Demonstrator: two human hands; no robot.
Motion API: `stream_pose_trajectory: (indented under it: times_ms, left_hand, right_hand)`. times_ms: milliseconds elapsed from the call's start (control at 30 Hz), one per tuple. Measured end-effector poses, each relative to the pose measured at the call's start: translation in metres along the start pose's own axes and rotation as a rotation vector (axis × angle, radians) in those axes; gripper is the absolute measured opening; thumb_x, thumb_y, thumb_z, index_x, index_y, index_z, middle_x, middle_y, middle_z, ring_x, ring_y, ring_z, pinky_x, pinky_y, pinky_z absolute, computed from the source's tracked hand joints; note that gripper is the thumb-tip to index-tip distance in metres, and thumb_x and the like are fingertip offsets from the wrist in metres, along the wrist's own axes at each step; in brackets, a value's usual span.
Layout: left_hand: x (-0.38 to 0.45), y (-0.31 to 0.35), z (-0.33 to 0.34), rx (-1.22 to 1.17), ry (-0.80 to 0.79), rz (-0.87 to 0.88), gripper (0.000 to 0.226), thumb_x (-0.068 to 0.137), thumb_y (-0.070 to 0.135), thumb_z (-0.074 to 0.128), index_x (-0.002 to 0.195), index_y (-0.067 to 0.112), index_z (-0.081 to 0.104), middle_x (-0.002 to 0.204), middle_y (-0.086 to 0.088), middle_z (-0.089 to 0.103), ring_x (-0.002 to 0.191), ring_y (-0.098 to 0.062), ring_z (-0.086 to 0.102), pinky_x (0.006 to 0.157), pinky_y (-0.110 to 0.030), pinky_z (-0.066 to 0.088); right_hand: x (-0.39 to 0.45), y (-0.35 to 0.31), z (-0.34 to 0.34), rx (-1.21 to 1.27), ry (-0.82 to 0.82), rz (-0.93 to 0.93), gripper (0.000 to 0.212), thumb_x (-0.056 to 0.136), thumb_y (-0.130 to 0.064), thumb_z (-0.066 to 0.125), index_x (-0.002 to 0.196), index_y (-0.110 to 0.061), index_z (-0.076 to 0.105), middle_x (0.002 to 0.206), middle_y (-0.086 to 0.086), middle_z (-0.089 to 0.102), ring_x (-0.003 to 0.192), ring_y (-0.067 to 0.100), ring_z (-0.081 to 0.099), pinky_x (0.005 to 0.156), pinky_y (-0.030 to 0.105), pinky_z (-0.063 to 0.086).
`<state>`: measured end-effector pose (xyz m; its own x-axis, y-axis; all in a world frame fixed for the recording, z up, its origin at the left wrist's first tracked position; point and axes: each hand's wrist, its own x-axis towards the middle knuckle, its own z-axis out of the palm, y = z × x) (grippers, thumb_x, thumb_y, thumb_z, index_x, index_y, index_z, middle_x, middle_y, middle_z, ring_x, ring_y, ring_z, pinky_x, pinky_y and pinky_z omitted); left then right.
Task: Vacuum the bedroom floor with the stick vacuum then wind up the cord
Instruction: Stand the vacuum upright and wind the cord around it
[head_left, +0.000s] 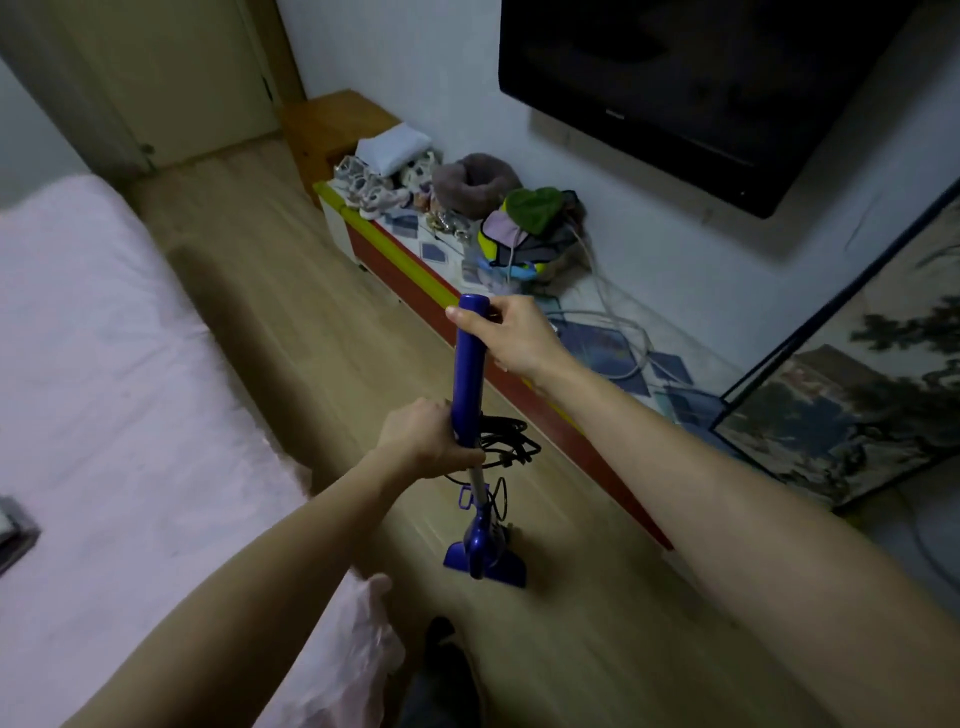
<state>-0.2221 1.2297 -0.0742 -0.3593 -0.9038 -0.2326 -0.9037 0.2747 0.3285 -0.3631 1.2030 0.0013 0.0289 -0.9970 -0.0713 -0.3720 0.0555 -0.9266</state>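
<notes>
Left hand (426, 441) grips stick vacuum (467, 374); right hand (514, 332) its top.

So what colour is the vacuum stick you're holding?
The stick vacuum is dark blue, with a black cord; the head view shows it.

Wood floor (291, 332) w/ vacuum head (485, 564) on it; low bench (410, 260) by wall carries shoes (374, 189), clothes pile (530, 234), cables (618, 322).

No text can be read anywhere; a small brand mark on the TV (701, 78) frame is too blurred to make out.
</notes>
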Motion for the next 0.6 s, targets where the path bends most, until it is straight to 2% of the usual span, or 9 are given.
stream_pose_trajectory:
  times_ms: [67,100,167,233,300,400,500,600]
  left_hand:
    - [0.023,-0.006,-0.01,0.015,-0.013,0.001,0.039,0.073,0.058,0.067,0.097,0.029,0.06,0.081,0.009,0.059,0.074,-0.007,0.058,0.062,-0.023,0.053]
    - [0.04,-0.013,-0.018,0.012,-0.013,0.001,0.039,0.073,0.059,0.067,0.097,0.029,0.06,0.082,0.009,0.06,0.074,-0.007,0.059,0.064,-0.024,0.054]
    - [0.063,-0.024,-0.031,0.012,-0.033,-0.012,0.039,0.072,0.058,0.068,0.097,0.028,0.06,0.083,0.008,0.061,0.076,-0.008,0.06,0.068,-0.028,0.056]
    - [0.088,-0.037,-0.046,0.006,-0.037,-0.029,0.039,0.071,0.057,0.07,0.096,0.028,0.06,0.083,0.008,0.062,0.077,-0.009,0.061,0.071,-0.03,0.057]
    - [0.113,-0.054,-0.061,0.0,-0.034,-0.065,0.039,0.07,0.056,0.071,0.095,0.029,0.061,0.082,0.008,0.062,0.076,-0.009,0.061,0.07,-0.029,0.057]
    - [0.15,-0.078,-0.08,-0.006,-0.027,-0.109,0.039,0.07,0.057,0.071,0.094,0.029,0.06,0.081,0.01,0.061,0.074,-0.007,0.06,0.068,-0.028,0.057]
    - [0.197,-0.105,-0.099,-0.024,0.006,-0.2,0.04,0.069,0.057,0.072,0.094,0.029,0.059,0.079,0.01,0.06,0.072,-0.006,0.059,0.065,-0.025,0.056]
    - [0.227,-0.126,-0.11,-0.071,0.029,-0.284,0.04,0.071,0.054,0.073,0.098,0.027,0.059,0.079,0.009,0.059,0.071,-0.005,0.058,0.059,-0.019,0.05]
  right_hand:
    - [0.026,-0.001,0.0,0.023,-0.005,0.012,0.029,0.087,-0.045,0.065,0.088,-0.016,0.065,0.088,0.01,0.071,0.081,0.026,0.067,0.074,0.034,0.052]
    - [0.045,-0.004,0.002,0.037,-0.006,0.023,0.029,0.087,-0.045,0.065,0.09,-0.016,0.065,0.089,0.01,0.071,0.079,0.025,0.066,0.07,0.032,0.051]
    - [0.073,-0.007,0.005,0.062,0.011,0.042,0.032,0.086,-0.046,0.066,0.093,-0.015,0.065,0.089,0.008,0.071,0.069,0.016,0.06,0.058,0.023,0.04]
    - [0.105,-0.01,0.011,0.074,0.007,0.049,0.035,0.085,-0.048,0.066,0.095,-0.014,0.066,0.088,0.007,0.071,0.066,0.013,0.058,0.056,0.021,0.034]
    - [0.14,-0.019,0.017,0.056,-0.021,0.04,0.033,0.085,-0.048,0.066,0.09,-0.015,0.066,0.08,0.001,0.071,0.063,0.009,0.058,0.056,0.02,0.035]
    - [0.195,-0.026,0.026,0.039,-0.055,-0.006,0.033,0.086,-0.048,0.066,0.079,-0.015,0.064,0.058,-0.009,0.06,0.045,-0.003,0.05,0.052,0.018,0.034]
    - [0.265,-0.028,0.04,0.028,-0.129,-0.045,0.037,0.087,-0.048,0.064,0.079,-0.012,0.064,0.067,0.003,0.061,0.054,0.009,0.053,0.058,0.024,0.039]
    - [0.312,-0.03,0.053,0.01,-0.18,-0.118,0.035,0.088,-0.048,0.062,0.071,-0.018,0.059,0.057,-0.005,0.055,0.047,0.003,0.05,0.057,0.023,0.04]
